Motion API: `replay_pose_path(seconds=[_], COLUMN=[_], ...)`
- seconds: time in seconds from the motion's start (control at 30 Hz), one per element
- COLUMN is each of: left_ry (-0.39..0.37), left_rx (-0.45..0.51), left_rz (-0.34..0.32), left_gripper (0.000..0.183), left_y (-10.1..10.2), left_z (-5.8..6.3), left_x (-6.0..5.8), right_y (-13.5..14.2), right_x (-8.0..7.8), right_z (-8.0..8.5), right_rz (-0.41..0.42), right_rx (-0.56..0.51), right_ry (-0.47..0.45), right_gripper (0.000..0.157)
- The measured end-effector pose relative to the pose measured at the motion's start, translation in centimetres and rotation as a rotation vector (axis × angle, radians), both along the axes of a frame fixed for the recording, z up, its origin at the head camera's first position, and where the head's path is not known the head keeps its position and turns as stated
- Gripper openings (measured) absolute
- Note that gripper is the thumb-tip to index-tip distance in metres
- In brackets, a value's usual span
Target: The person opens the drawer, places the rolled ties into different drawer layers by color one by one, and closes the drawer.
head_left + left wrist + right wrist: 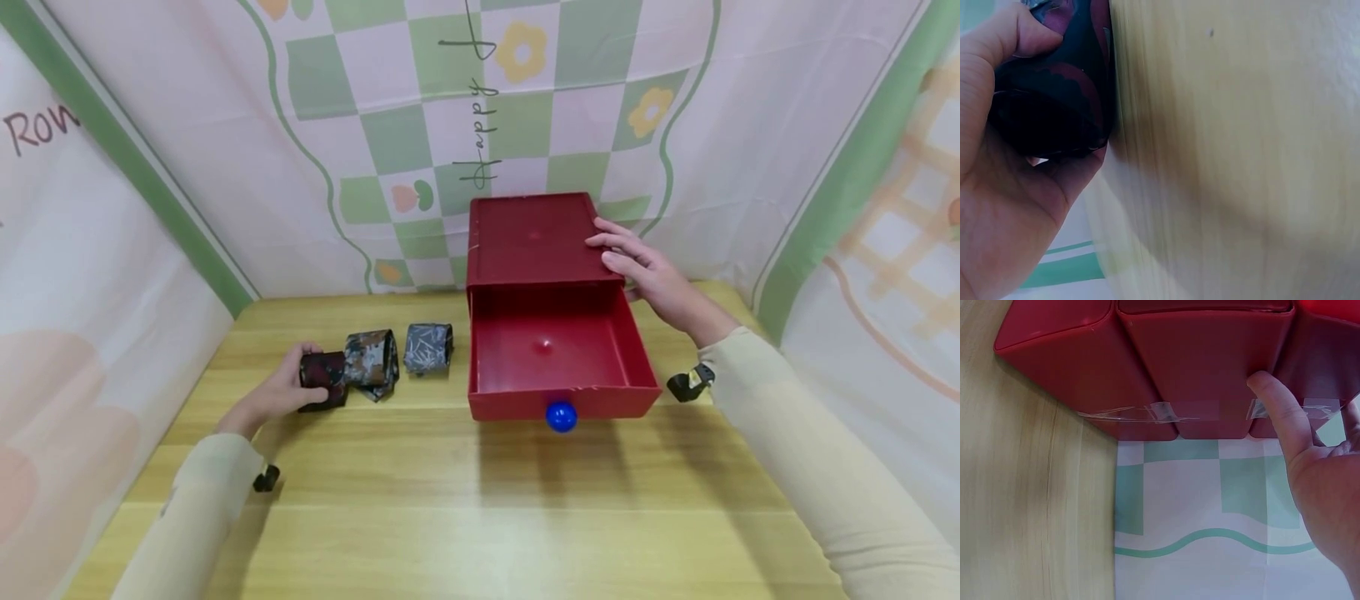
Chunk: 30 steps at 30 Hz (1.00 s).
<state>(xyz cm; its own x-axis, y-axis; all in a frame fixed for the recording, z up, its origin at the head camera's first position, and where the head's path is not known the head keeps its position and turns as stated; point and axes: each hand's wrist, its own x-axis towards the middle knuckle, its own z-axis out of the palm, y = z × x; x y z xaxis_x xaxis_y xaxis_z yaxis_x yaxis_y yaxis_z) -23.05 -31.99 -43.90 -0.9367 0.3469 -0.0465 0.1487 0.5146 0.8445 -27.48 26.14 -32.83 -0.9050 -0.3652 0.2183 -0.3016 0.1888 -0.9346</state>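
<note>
My left hand [288, 385] grips a dark rolled necktie [324, 379] with red patterning, thumb on the near side and fingers behind. The left wrist view shows this dark roll [1054, 81] close to the wooden table. Touching or almost touching it is a camouflage-patterned rolled necktie [370, 362]; a grey leaf-patterned roll [428, 348] sits farther right. My right hand [652, 271] rests on the right edge of a red drawer box [532, 237], fingers extended. In the right wrist view, the thumb [1282, 409] lies against the box's red side [1210, 369]. The drawer [558, 346] is pulled out, its bare floor visible.
A blue ball knob [561, 417] sticks out from the drawer front. The wooden table [375, 500] extends toward me. Patterned cloth [390, 108] hangs behind and at both sides. Clear tape [1166, 411] crosses the box's joints.
</note>
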Motion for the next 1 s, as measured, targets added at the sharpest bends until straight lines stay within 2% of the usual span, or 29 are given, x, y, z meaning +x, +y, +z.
replay_pose_path(seconds=[0.23,0.5,0.73,0.9,1.0], left_ry=[0.027,0.001,0.036,0.086,0.087], left_rx=[-0.017,-0.014,-0.027,-0.030,-0.025], left_rz=[-0.007,-0.038,-0.009,-0.003,0.005], left_gripper=[0.069,0.069,0.070,0.071,0.076], left_y=[0.0,-0.2,-0.7,-1.0,-1.1], left_z=[0.0,0.8,1.2,1.9,2.4], left_x=[0.2,0.6,0.6,0.7,0.9], right_y=[0.0,-0.1,-0.1,0.0,0.0], right_x=[0.0,0.1,-0.1,-0.2,-0.2], right_z=[0.0,0.0,0.0,0.0,-0.1], right_rz=[-0.003,-0.002,0.000,-0.006,-0.005], right_rx=[0.007,0.001,0.002,-0.001,-0.003], right_ry=[0.002,0.004,0.009,0.007,0.006], right_gripper=[0.044,0.044,0.044,0.043,0.043])
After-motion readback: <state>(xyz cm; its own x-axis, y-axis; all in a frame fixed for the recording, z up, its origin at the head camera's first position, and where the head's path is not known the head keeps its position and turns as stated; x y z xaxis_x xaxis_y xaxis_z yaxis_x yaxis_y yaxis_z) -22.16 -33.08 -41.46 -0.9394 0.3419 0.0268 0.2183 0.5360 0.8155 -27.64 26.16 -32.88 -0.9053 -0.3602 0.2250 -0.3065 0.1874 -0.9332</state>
